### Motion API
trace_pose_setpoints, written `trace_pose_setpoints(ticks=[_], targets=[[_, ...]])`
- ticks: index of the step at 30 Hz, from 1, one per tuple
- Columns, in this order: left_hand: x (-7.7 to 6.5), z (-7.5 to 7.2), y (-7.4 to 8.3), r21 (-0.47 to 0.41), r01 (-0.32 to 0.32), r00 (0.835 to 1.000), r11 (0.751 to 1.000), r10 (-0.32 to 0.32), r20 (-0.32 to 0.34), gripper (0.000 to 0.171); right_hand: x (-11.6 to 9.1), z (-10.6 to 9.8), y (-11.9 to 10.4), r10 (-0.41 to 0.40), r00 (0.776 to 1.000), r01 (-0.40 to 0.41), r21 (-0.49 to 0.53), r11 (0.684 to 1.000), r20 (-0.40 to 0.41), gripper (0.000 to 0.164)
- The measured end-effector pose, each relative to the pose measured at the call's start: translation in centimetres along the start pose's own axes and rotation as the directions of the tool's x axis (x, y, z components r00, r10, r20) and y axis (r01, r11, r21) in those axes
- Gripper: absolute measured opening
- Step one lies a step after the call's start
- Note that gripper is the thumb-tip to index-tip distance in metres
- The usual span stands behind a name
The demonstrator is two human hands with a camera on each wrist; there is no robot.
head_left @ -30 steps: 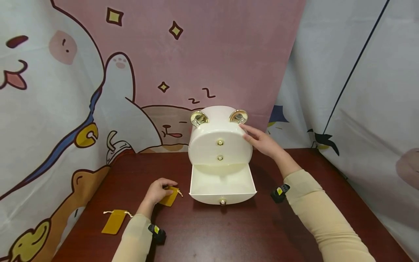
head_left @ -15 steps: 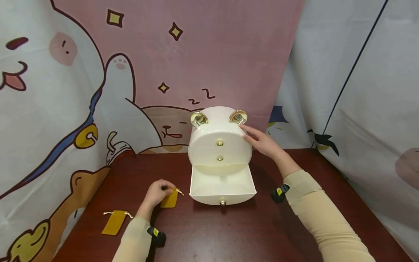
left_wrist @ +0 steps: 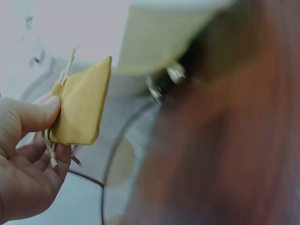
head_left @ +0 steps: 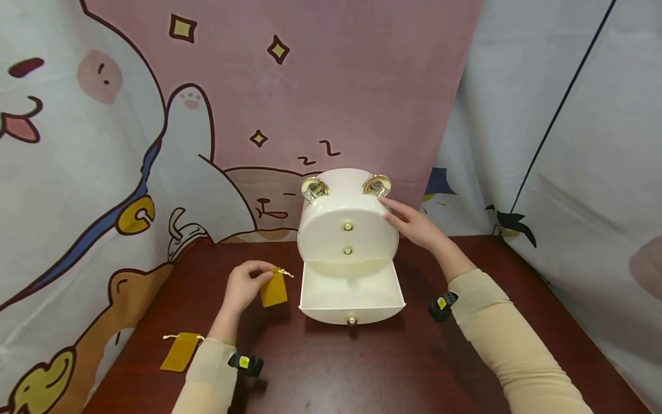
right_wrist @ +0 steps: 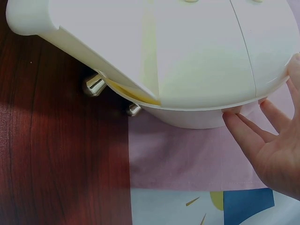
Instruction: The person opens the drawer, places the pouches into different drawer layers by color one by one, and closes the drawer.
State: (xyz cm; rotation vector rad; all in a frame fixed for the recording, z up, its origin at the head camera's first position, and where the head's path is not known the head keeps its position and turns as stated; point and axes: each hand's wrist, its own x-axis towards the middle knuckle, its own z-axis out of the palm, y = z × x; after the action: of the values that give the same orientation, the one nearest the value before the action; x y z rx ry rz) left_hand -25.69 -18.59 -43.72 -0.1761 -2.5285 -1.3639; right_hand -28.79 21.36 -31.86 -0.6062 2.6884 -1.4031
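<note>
My left hand [head_left: 245, 286] pinches a small mustard-yellow drawstring pouch [head_left: 274, 289] by its corded top, thumb on the near face. In the left wrist view the pouch [left_wrist: 82, 105] shows its pale cord ends beside the thumb. It hangs just left of a white rounded box [head_left: 331, 230] with gold ear-like rings and gold knobs. The bottom drawer [head_left: 351, 287] of this box is pulled out, with nothing visible inside. My right hand [head_left: 416, 224] rests against the box's upper right side; in the right wrist view its fingertips [right_wrist: 232, 112] touch the box's edge.
A second mustard pouch [head_left: 180, 351] lies flat on the dark red-brown table [head_left: 331, 374] at the left, close to my left sleeve. Printed cloth [head_left: 372, 86] with cartoon animals hangs behind the box and along both sides. Short metal feet [right_wrist: 95, 85] support the box.
The left hand has lifted the pouch off the table and moved it up and slightly toward the box. The right hand, box and second pouch have stayed in place.
</note>
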Motion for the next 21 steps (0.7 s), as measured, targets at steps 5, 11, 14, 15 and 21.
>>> trace_pose_setpoints(ticks=[5, 11, 14, 15, 21], targets=[[0.5, 0.0, 3.0, -0.088, -0.005, 1.000, 0.996, 0.003, -0.029, 0.010, 0.0, 0.0, 0.0, -0.001, 1.000, 0.001, -0.006, 1.000, -0.002, 0.054], [0.7, 1.2, 6.3, -0.133, -0.001, 1.000, 0.991, -0.001, -0.015, 0.009, 0.2, 0.0, 0.4, -0.006, 1.000, 0.006, -0.008, 1.000, 0.001, 0.054], [0.7, 2.3, 7.4, -0.148, -0.011, 1.000, 0.989, 0.011, 0.000, 0.009, 0.6, 0.0, 1.3, -0.011, 1.000, 0.011, 0.002, 1.000, -0.002, 0.054], [0.7, 2.8, 7.6, -0.156, -0.017, 1.000, 0.988, 0.019, 0.006, 0.009, 0.8, 0.0, 1.8, -0.012, 1.000, 0.012, 0.005, 1.000, -0.005, 0.055], [0.6, 6.0, 8.5, -0.174, -0.086, 0.995, 0.981, 0.094, 0.039, 0.007, 1.8, 0.1, 4.2, -0.009, 1.000, 0.009, -0.003, 1.000, -0.015, 0.057]])
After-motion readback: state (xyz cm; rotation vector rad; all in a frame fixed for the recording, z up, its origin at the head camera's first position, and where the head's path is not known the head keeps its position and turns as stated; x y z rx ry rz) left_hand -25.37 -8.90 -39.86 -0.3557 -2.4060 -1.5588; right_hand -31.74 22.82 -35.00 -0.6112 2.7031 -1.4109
